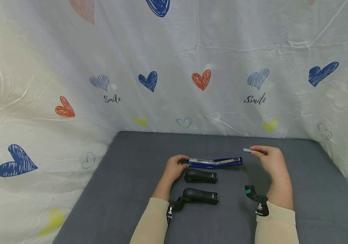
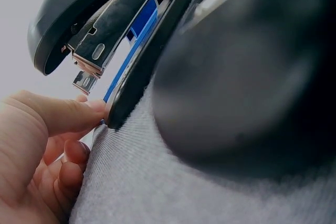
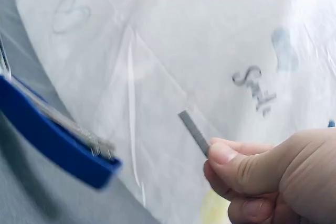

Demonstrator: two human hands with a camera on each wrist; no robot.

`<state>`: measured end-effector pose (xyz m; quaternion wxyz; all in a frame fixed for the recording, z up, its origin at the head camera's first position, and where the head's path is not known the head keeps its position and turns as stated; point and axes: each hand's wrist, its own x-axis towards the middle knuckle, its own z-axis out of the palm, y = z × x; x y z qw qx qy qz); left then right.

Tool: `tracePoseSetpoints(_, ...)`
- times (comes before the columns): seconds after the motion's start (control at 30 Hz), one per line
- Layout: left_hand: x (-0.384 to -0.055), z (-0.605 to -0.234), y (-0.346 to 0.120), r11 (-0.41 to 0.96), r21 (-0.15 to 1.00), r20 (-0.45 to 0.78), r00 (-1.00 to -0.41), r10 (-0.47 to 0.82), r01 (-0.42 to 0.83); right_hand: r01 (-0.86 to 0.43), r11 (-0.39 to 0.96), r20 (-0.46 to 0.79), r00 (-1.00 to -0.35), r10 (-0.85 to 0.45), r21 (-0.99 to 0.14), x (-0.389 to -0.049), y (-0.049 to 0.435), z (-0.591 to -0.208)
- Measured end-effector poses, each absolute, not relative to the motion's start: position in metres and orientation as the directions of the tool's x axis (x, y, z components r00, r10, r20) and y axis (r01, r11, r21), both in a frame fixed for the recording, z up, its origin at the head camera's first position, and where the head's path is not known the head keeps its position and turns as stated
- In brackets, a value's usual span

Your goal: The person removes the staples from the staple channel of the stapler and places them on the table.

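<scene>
A blue stapler [image 1: 202, 166] lies folded wide open on the grey table, its metal staple channel showing. My left hand [image 1: 174, 166] pinches its left end between thumb and fingers. In the left wrist view, only a blue strip of it shows behind a black stapler [image 2: 122, 103]. Off the blue stapler's right end, my right hand [image 1: 271, 161] holds a short strip of staples [image 1: 247, 150] in the air. Thumb and index finger pinch one end of this grey strip [image 3: 194, 134], and the other end sticks out to the left.
Two black staplers lie in front of the blue one, a nearer stapler [image 1: 200, 196] and a farther stapler [image 1: 201, 176]. The grey table [image 1: 131, 169] reaches back to a white curtain [image 1: 174, 101] printed with hearts. Each wrist carries a black camera mount [image 1: 260, 203].
</scene>
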<state>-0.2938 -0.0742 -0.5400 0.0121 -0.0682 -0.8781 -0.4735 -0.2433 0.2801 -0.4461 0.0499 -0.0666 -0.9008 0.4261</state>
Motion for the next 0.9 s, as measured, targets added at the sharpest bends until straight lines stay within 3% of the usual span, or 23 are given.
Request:
tracePoseSetpoints(0.33, -0.295, -0.541, -0.074, 0.551, 0.824, 0.093, -0.990, 0.102, 0.134, 0.144, 0.672, -0.140, -0.988, 0.060, -0.727, -0.242, 0.306, -0.472)
tracePoseSetpoints(0.9, -0.295, -0.541, -0.073, 0.551, 0.824, 0.101, -0.991, 0.086, 0.132, 0.123, 0.724, -0.160, -0.987, 0.018, -0.679, -0.256, 0.300, -0.500)
